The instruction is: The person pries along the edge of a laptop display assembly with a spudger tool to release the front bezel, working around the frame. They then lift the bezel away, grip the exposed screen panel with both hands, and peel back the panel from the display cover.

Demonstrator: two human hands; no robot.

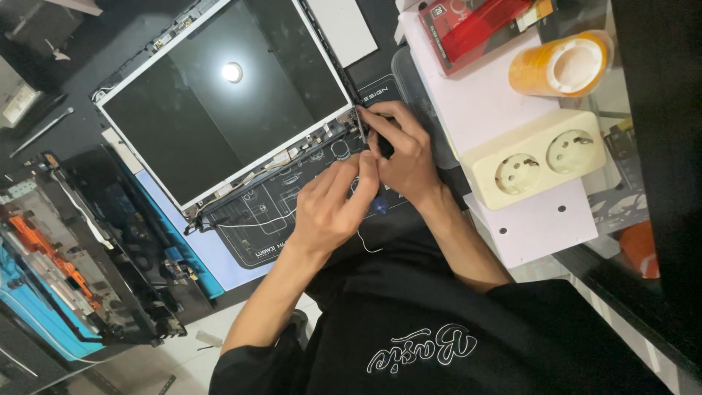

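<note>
- Here, the right hand point(404, 150) pinches the lower right corner of the bare laptop screen point(219, 95), fingers closed on its hinge.
- The left hand point(333, 205) curls just below that corner, gripping a blue-handled screwdriver point(378, 205).
- Right of the screen sit a cream double socket point(537, 157) and a roll of orange tape point(561, 66).
- Left of the screen lies the opened laptop base point(88, 249).

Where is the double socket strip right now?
In the head view, the cream double socket strip lies at the right, on a white sheet just right of the right hand, below the roll of orange tape.
</note>
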